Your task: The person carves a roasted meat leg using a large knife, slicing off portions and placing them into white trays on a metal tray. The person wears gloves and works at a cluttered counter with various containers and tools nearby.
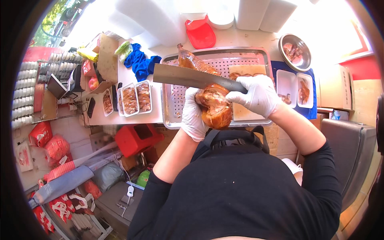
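Note:
My left hand [193,112], in a white glove, grips a cut piece of roast poultry [216,109] with browned skin and pale meat exposed. My gloved right hand [255,95] holds a broad-bladed knife [186,76]; its blade points left, above the piece. The right thumb reaches to the meat's edge. Beneath both hands lies a perforated metal tray [177,103]. Another browned roast bird part [193,61] rests at the tray's back left, partly hidden by the blade. On the right of the tray, a pale cutting board [244,112] carries sliced meat [235,75], partly covered by my right hand.
Left on the table are white trays of sliced meat [130,100], a blue cloth [141,61] and a cardboard box [107,60]. A metal bowl [309,55] with meat pieces and white trays [286,82] stand right. A red lid [201,34] lies behind the metal tray.

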